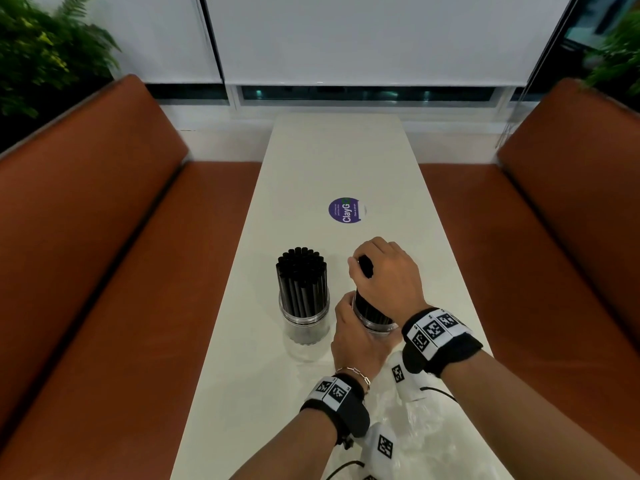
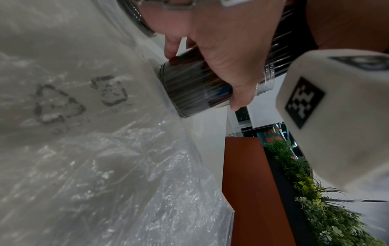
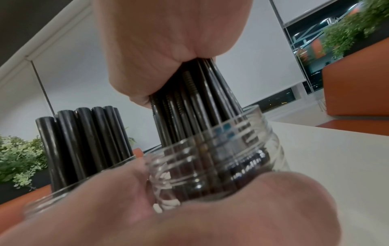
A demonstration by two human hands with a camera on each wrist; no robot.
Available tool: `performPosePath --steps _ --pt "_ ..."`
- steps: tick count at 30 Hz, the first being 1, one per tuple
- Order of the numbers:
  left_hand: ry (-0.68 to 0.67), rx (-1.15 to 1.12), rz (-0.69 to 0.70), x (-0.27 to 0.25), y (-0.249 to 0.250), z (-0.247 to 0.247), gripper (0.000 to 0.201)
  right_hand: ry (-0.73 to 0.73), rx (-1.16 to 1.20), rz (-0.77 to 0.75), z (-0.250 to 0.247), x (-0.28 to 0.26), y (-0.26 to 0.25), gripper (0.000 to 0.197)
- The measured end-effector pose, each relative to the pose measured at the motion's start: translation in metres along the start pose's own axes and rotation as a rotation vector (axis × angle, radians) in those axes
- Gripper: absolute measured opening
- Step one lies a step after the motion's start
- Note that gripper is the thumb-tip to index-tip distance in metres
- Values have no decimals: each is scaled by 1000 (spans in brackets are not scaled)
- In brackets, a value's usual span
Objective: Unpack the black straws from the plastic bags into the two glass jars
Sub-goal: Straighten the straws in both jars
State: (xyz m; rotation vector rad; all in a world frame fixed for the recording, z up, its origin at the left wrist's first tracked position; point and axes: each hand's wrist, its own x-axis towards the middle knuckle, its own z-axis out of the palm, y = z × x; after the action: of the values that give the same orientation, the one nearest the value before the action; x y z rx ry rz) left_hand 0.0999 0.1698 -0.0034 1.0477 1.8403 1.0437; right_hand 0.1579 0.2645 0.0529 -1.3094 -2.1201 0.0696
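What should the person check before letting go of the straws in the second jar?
1. Left hand holds the second jar steady: ok.
2. Right hand grips the straw bundle near its top: ok.
3. Straw bottoms are inside the jar mouth: ok.
4. Straws reach the jar bottom: cannot tell.
5. First jar, already full, stands apart on the left: ok.
6. Empty plastic bags lie clear of the jar's base: cannot tell.
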Motion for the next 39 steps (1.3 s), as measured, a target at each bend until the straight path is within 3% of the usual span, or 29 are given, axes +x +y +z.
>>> performPosePath --steps 14,20,28,32,35,39 --pt "-8 -24 8 -2 2 -4 108 -15 -9 50 0 0 -5 24" --pt "-25 21 10 -10 -8 -2 121 -18 -17 74 -7 1 -9 33" --pt "-78 101 16 -43 -20 -12 118 41 68 182 -44 8 -15 41" --pt "-39 100 56 -68 -30 -35 103 119 160 397 -90 -1 1 48" --pt "39 217 68 -82 -50 -64 86 103 253 620 -120 -37 27 56" --pt "90 441 -18 -88 -77 -105 87 -141 236 923 -122 -121 68 64"
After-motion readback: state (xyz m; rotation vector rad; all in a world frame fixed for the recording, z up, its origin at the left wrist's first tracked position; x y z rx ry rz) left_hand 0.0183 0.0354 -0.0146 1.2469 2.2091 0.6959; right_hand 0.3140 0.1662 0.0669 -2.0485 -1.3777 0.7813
